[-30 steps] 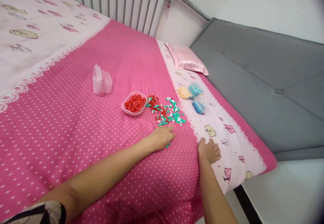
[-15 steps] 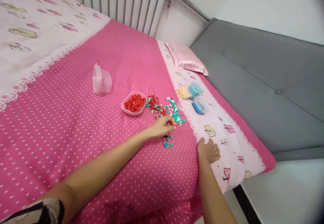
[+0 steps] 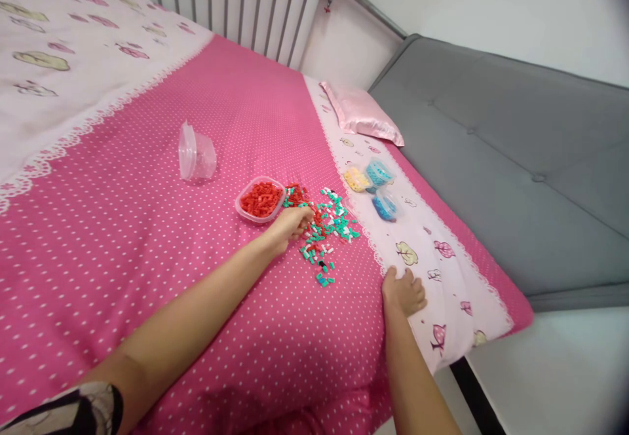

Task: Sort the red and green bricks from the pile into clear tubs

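My left hand [image 3: 291, 225] hovers at the left edge of a loose pile of small plastic bricks [image 3: 339, 215], coloured red, green and white, with a few black ones. Its fingertips are pinched together over the red part; whatever they hold is too small to make out. Just up and left of it stands a clear square tub [image 3: 260, 199] filled with red bricks. My right hand [image 3: 405, 291] rests on the white printed strip of the bedspread, fingers apart and holding nothing.
An open clear container [image 3: 196, 153] lies on its side to the left. Beyond the pile are a tub of yellow pieces [image 3: 356, 179], a turquoise one [image 3: 379, 173] and a blue one [image 3: 384, 206]. A pink pillow [image 3: 361, 113] lies near the grey headboard [image 3: 496, 140].
My left hand has moved left and slightly away from me, from the pile's near right side toward the red tub, uncovering green and white bricks. My right hand stays in place.
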Tool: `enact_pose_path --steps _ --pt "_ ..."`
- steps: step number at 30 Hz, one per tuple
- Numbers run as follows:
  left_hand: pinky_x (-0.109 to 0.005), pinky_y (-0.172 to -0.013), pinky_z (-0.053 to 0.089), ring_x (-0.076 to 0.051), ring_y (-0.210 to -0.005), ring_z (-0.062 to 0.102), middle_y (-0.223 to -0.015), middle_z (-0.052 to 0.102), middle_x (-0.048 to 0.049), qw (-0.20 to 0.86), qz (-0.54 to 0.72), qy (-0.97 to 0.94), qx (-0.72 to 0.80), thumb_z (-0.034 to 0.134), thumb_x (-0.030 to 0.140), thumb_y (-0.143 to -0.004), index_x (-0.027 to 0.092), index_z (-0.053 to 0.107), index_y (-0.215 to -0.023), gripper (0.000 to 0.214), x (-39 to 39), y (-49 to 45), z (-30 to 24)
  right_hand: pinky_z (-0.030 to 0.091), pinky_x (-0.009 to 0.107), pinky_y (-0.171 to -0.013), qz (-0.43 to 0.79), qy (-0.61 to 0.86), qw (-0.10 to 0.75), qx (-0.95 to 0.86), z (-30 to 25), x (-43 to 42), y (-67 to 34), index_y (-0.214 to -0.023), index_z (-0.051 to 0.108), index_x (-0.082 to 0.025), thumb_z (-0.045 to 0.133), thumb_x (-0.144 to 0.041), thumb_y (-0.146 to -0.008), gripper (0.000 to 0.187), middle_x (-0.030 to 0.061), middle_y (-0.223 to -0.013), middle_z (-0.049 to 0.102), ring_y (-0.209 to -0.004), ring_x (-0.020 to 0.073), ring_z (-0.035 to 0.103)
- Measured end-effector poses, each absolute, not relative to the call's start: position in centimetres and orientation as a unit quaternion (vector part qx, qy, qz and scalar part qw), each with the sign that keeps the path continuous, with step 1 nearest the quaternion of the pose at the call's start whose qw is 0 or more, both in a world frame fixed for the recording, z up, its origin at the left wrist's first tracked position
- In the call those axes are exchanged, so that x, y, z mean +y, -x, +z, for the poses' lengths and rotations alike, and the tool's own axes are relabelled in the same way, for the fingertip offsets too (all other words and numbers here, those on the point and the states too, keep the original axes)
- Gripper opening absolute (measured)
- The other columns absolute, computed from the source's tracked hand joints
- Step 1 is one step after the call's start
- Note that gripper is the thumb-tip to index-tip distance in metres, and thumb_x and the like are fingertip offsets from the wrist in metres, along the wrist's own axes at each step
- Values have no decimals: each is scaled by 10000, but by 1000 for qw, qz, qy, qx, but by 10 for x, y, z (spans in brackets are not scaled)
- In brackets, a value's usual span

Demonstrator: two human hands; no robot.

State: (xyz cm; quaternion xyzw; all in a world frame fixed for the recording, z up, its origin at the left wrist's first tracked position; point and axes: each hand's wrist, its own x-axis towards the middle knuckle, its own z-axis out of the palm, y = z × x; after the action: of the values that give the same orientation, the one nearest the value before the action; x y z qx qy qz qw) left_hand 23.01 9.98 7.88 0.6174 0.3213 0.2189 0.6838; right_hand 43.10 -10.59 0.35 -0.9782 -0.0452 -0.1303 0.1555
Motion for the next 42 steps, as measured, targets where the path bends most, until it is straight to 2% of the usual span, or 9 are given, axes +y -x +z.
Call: enact_pose_path --steps 2,6,8,13,19,26,31,39,42 --pt "-205 -425 235 -65 -411 291 -451 344 58 635 211 -664 335 527 344 -667 178 465 -541 217 99 -230 74 203 503 -1035 -131 978 156 -46 3 -106 -431 -1289 473 -165 381 -467 -835 552 162 -1359 417 -1248 311 337" --pt "-230 -552 319 -120 -558 460 -492 485 24 525 172 -760 343 664 248 -557 175 594 -532 104 96 -228 68 208 493 -1037 -132 978 155 -43 4 -105 -430 -1286 477 -166 383 -464 -837 547 159 -1359 418 -1249 304 336" --pt "-242 -614 347 -150 -637 513 -540 545 11 480 150 -794 342 675 200 -532 190 643 -563 46 94 -226 67 205 488 -1040 -128 979 155 -41 5 -105 -430 -1291 471 -166 380 -465 -837 552 155 -1364 414 -1250 303 335" --pt "-242 -665 382 -177 -709 564 -606 610 -1 416 101 -841 331 670 156 -523 237 696 -639 144 90 -224 66 203 496 -1037 -126 979 154 -44 5 -105 -430 -1295 464 -169 376 -470 -836 555 150 -1364 415 -1245 309 338" --pt "-259 -668 405 -223 -753 586 -588 594 -39 400 105 -848 331 659 116 -517 206 633 -543 97 87 -224 67 214 499 -1028 -131 978 154 -47 5 -105 -430 -1283 474 -165 387 -454 -839 537 158 -1357 420 -1240 308 344" --pt "-261 -680 405 -220 -743 567 -517 501 -14 432 118 -827 340 630 47 -484 192 482 -457 209 84 -224 69 207 503 -1028 -129 979 152 -47 4 -106 -430 -1291 466 -171 372 -466 -843 545 157 -1363 412 -1247 311 336" --pt "-232 -628 375 -175 -680 520 -495 448 18 487 116 -803 323 616 20 -457 192 498 -460 209 89 -223 69 203 498 -1033 -133 978 154 -46 3 -106 -431 -1291 466 -168 381 -463 -842 544 156 -1362 415 -1247 307 336" --pt "-183 -469 299 -73 -499 427 -494 490 52 682 116 -674 260 675 150 -492 156 574 -557 121 101 -223 71 199 500 -1035 -132 978 156 -46 1 -106 -433 -1292 466 -168 381 -471 -839 551 158 -1366 410 -1250 311 330" --pt "-167 -402 220 -40 -423 333 -469 436 71 758 120 -595 239 685 216 -529 151 568 -617 160 102 -221 79 194 501 -1037 -133 978 156 -46 1 -106 -433 -1293 465 -171 376 -476 -839 554 157 -1365 409 -1250 311 331"
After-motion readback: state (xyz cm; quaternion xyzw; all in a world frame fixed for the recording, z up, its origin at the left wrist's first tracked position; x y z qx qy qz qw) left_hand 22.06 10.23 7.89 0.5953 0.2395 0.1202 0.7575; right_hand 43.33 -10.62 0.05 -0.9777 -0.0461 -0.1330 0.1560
